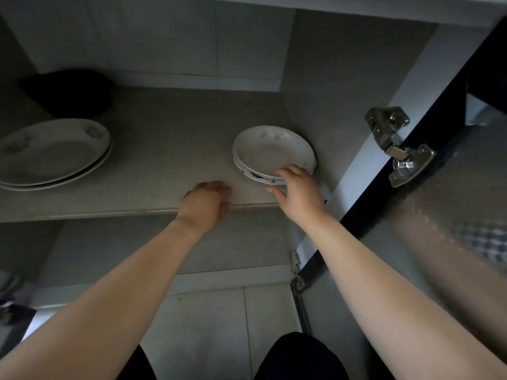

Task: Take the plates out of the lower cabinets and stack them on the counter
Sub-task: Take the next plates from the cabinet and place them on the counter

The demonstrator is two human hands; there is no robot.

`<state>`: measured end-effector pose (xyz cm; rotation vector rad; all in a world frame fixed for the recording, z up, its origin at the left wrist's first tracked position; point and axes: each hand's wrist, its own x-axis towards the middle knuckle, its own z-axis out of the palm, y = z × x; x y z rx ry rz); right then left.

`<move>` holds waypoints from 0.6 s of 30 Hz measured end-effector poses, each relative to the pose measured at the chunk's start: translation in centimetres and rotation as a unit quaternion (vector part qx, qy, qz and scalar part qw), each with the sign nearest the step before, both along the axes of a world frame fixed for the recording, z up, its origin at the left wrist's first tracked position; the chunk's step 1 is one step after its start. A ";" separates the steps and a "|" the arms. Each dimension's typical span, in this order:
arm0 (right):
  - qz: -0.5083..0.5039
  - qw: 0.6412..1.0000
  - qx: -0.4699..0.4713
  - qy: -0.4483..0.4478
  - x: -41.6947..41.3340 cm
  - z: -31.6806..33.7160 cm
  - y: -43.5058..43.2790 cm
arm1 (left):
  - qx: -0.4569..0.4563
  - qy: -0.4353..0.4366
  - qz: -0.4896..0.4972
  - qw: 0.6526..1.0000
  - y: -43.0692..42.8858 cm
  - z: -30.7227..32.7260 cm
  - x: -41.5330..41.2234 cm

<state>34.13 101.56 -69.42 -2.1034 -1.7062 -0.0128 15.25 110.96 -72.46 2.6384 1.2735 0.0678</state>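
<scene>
A small stack of round white plates (270, 150) with flower prints sits on the cabinet shelf (164, 149), towards the right. My right hand (297, 192) reaches its near rim: fingers lie over the top edge, thumb spread below it. My left hand (204, 202) rests on the shelf's front edge with curled fingers, a short way left of the stack and holding nothing. Two large oval white plates (52, 152) lie stacked at the shelf's left end.
A dark object (71, 91) sits at the back left of the shelf. The cabinet door (452, 187) stands open on the right, with metal hinges (397, 144). Below the shelf is a lower compartment (192, 242). My knees show at the bottom.
</scene>
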 end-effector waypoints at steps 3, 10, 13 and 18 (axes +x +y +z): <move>-0.007 1.000 0.007 0.005 0.3 -0.5 0.3 | 0.014 -0.016 0.004 1.000 -0.1 -0.4 0.0; -0.010 1.000 0.022 0.007 1.1 -0.9 1.0 | 0.017 -0.035 0.004 0.999 0.3 -1.1 0.0; -0.005 1.000 0.026 0.000 1.2 -1.1 1.1 | 0.021 -0.040 0.003 0.999 0.3 -1.2 0.1; 0.003 0.999 0.049 -0.015 1.2 -1.5 1.1 | 0.026 -0.033 0.001 0.999 0.4 -1.5 0.1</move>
